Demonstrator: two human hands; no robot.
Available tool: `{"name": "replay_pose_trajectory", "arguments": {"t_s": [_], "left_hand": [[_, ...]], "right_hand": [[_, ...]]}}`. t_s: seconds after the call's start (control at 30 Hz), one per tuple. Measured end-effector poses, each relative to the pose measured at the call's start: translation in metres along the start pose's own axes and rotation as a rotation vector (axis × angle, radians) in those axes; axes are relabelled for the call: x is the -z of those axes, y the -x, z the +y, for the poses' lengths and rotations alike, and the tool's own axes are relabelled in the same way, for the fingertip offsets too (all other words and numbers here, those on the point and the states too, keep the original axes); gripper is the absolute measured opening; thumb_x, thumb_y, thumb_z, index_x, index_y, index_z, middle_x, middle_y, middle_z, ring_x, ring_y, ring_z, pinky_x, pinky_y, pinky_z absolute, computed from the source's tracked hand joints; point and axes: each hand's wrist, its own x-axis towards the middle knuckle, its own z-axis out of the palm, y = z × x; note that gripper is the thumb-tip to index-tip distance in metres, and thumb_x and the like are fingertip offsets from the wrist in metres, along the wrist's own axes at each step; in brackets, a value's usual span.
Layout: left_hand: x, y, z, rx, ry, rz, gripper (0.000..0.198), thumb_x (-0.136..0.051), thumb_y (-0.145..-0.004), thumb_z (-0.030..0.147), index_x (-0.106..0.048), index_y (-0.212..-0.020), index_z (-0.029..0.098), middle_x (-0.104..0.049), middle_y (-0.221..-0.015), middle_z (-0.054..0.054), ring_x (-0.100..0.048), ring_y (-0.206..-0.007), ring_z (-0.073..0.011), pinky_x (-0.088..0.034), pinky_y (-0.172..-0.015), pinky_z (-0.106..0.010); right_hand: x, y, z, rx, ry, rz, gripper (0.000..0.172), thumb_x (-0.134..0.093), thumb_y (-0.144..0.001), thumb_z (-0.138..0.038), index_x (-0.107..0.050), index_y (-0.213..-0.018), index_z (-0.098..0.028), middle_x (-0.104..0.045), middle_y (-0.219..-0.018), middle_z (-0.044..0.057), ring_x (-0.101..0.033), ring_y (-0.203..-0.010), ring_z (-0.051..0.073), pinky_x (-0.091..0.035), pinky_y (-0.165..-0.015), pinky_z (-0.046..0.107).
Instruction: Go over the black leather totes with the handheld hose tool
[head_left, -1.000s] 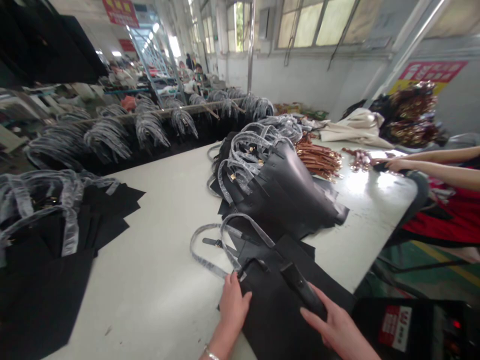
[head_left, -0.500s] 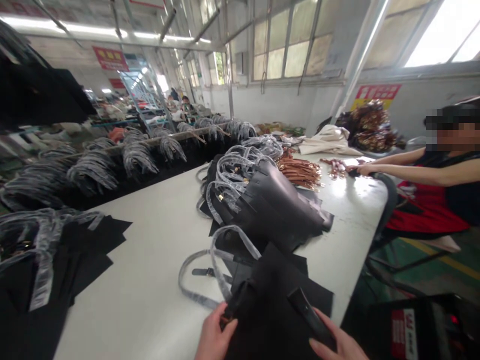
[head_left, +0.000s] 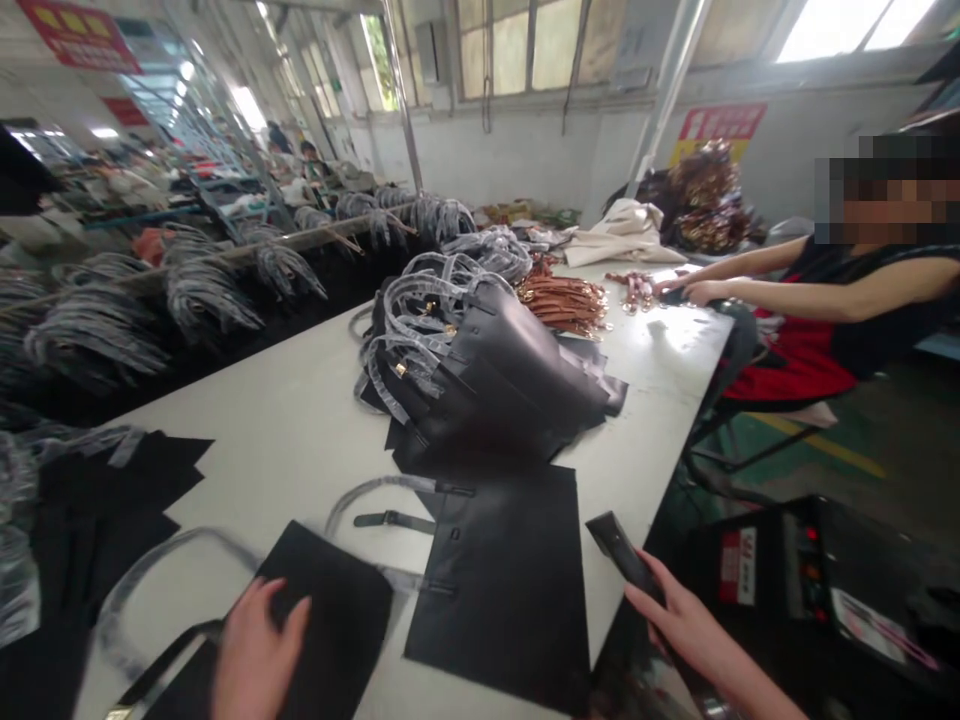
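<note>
My left hand [head_left: 259, 640] lies over a black bag panel [head_left: 326, 610] at the lower left, thumb and fingers apart. A plastic-wrapped handle [head_left: 131, 590] loops out beside it, and a black strap with gold-coloured metal [head_left: 169, 655] shows next to the hand. My right hand [head_left: 679, 610] is closed around a black leather strap [head_left: 619, 545], held near the table's right edge. Between the hands a second black panel [head_left: 502, 580] lies flat, with a wrapped handle [head_left: 367, 490] and a short buckled strap [head_left: 394, 520] at its left side.
Behind is a pile of black panels [head_left: 517, 370] with wrapped handles, then a bundle of brown straps [head_left: 562, 300]. More black pieces [head_left: 112, 490] lie at left. A co-worker [head_left: 885, 290] sits at the right. A dark machine [head_left: 780, 570] stands beside the table [head_left: 255, 430].
My left hand has moved left with one black panel and loosened its pinch, uncovering another panel beneath. My right hand still holds the strap, now off to the right. The view has shifted.
</note>
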Motion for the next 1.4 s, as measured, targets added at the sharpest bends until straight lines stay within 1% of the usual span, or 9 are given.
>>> {"name": "replay_pose_trajectory", "arguments": {"t_s": [0.1, 0.17, 0.23, 0.33, 0.6, 0.73, 0.97, 1.2, 1.4], "left_hand": [[-0.07, 0.022, 0.095, -0.138, 0.119, -0.176, 0.045, -0.036, -0.087, 0.046, -0.056, -0.11, 0.013, -0.054, -0.131, -0.02, -0.051, -0.123, -0.0314, -0.043, -0.103, -0.048], [-0.114, 0.031, 0.143, -0.109, 0.093, -0.173, 0.048, -0.036, -0.091, 0.041, -0.053, -0.119, 0.007, -0.047, -0.138, -0.024, -0.043, -0.131, -0.033, -0.038, -0.106, -0.051], [-0.146, 0.036, 0.172, -0.05, 0.041, -0.135, 0.052, -0.037, -0.093, 0.04, -0.048, -0.127, 0.002, -0.043, -0.141, -0.027, -0.036, -0.136, -0.0354, -0.035, -0.107, -0.054], [-0.17, 0.041, 0.187, -0.131, -0.017, -0.105, 0.055, -0.04, -0.094, 0.038, -0.042, -0.135, 0.001, -0.037, -0.147, -0.026, -0.028, -0.14, -0.0366, -0.029, -0.111, -0.056], [-0.158, 0.06, 0.184, -0.596, -0.037, -0.299, 0.058, -0.046, -0.091, 0.034, -0.035, -0.145, 0.014, -0.026, -0.155, -0.015, -0.024, -0.143, -0.0308, -0.028, -0.114, -0.052], [-0.149, 0.064, 0.187, -0.75, -0.027, -0.401, 0.062, -0.049, -0.09, 0.033, -0.032, -0.146, 0.016, -0.022, -0.157, -0.013, -0.02, -0.144, -0.0301, -0.025, -0.115, -0.051], [-0.14, 0.079, 0.193, -0.831, 0.054, -0.487, 0.06, -0.053, -0.087, 0.031, -0.039, -0.143, 0.018, -0.019, -0.158, -0.012, -0.02, -0.144, -0.0311, -0.023, -0.116, -0.052], [-0.138, 0.083, 0.191, -0.851, 0.093, -0.496, 0.055, -0.048, -0.091, 0.041, -0.043, -0.141, 0.019, -0.023, -0.156, -0.013, -0.022, -0.144, -0.0294, -0.02, -0.117, -0.048], [-0.138, 0.082, 0.192, -0.844, 0.077, -0.493, 0.054, -0.05, -0.089, 0.034, -0.041, -0.141, 0.023, -0.02, -0.158, -0.011, -0.02, -0.144, -0.031, -0.018, -0.116, -0.055]], "right_hand": [[0.001, -0.009, -0.004, -0.021, -0.015, 0.003, 0.082, -0.05, -0.08, -0.059, -0.03, -0.143, -0.01, -0.048, -0.044, -0.008, -0.051, -0.043, 0.017, -0.038, -0.047, 0.027], [0.0, -0.014, -0.009, -0.014, -0.004, -0.013, 0.082, -0.052, -0.078, -0.059, -0.032, -0.143, -0.012, -0.047, -0.046, -0.008, -0.052, -0.044, 0.017, -0.038, -0.047, 0.027], [0.0, -0.017, -0.015, 0.002, 0.013, -0.034, 0.081, -0.053, -0.078, -0.058, -0.034, -0.143, -0.012, -0.048, -0.05, -0.007, -0.053, -0.047, 0.016, -0.038, -0.048, 0.026], [-0.001, -0.018, -0.023, 0.021, 0.045, -0.061, 0.078, -0.053, -0.079, -0.056, -0.035, -0.142, -0.014, -0.05, -0.055, -0.006, -0.055, -0.051, 0.017, -0.04, -0.051, 0.027], [-0.018, -0.029, -0.047, 0.064, 0.079, -0.161, 0.067, -0.053, -0.083, -0.05, -0.038, -0.139, -0.017, -0.058, -0.064, -0.003, -0.055, -0.05, 0.015, -0.045, -0.049, 0.026], [-0.027, -0.032, -0.056, 0.035, 0.077, -0.226, 0.063, -0.055, -0.083, -0.044, -0.041, -0.137, -0.015, -0.057, -0.06, -0.004, -0.052, -0.044, 0.011, -0.042, -0.044, 0.022], [-0.042, -0.034, -0.067, -0.036, 0.045, -0.378, 0.056, -0.054, -0.084, -0.04, -0.046, -0.135, -0.017, -0.058, -0.063, -0.004, -0.049, -0.037, 0.008, -0.038, -0.034, 0.018], [-0.07, -0.048, -0.089, 0.017, 0.153, -0.245, 0.062, -0.057, -0.084, -0.039, -0.045, -0.138, -0.011, -0.057, -0.056, -0.003, -0.049, -0.038, 0.009, -0.039, -0.038, 0.02], [-0.033, -0.048, -0.07, -0.086, -0.033, -0.223, 0.055, -0.056, -0.083, -0.048, -0.048, -0.13, -0.021, -0.055, -0.062, -0.006, -0.05, -0.035, 0.008, -0.037, -0.034, 0.018]]}}
